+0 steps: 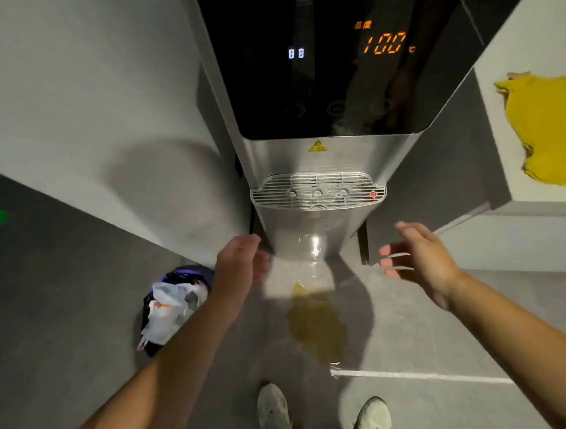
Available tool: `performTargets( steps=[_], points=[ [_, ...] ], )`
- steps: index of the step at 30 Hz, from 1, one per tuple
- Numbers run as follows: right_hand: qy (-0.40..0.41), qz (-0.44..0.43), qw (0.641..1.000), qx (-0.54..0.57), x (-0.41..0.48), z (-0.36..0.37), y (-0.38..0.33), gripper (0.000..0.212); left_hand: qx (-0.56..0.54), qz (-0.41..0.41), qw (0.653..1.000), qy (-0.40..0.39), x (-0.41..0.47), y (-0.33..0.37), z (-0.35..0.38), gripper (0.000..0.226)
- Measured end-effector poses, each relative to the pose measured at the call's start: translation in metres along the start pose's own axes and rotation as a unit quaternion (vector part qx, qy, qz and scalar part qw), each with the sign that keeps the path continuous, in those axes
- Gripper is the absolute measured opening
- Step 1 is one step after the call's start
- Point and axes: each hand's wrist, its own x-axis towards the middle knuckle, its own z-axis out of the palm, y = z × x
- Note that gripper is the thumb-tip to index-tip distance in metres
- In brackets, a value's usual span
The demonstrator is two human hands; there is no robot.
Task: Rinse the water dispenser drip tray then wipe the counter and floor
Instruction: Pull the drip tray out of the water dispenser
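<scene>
Head view, looking down the front of a steel water dispenser (317, 150). Black upper panel lit, orange readout "100" with a small "c", pale digits to its left. Drip tray (317, 190) seated in place on the dispenser's front ledge, slotted grille on top, small red dot near its right end. Yellowish puddle (315, 323) on the grey floor (79, 315) directly below the dispenser, just ahead of two pale shoes (275, 414).

Left hand (241, 261) raised below and left of the tray, fingers loosely curled and spread, holding nothing, slightly blurred. Right hand (417, 258) raised below and right of the tray, fingers parted and extended, empty. Neither hand touching the tray.

Yellow cloth (549, 129) lying crumpled on the white counter (504, 122) to the right. Dark bin with white plastic bags (174, 307) on the floor at left, beside the wall.
</scene>
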Motion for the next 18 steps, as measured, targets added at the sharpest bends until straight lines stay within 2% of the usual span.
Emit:
performTargets(
  steps=[5, 9, 14, 18],
  points=[
    [0.004, 0.015, 1.000, -0.006, 0.081, 0.034, -0.012, 0.043, 0.006, -0.042, 0.999, 0.015, 0.086, 0.009, 0.030, 0.035],
    [0.039, 0.011, 0.999, -0.025, 0.111, 0.041, -0.005, 0.035, 0.042, 0.000, 0.999, 0.008, 0.117, -0.001, 0.036, 0.042],
    [0.056, 0.003, 0.998, -0.041, 0.119, 0.043, -0.002, 0.032, 0.055, 0.011, 0.998, 0.009, 0.126, -0.007, 0.039, 0.029],
    [0.082, -0.028, 0.996, -0.028, 0.116, 0.046, 0.003, 0.030, 0.039, 0.014, 0.999, 0.025, 0.123, -0.009, 0.043, 0.030]
  ],
)
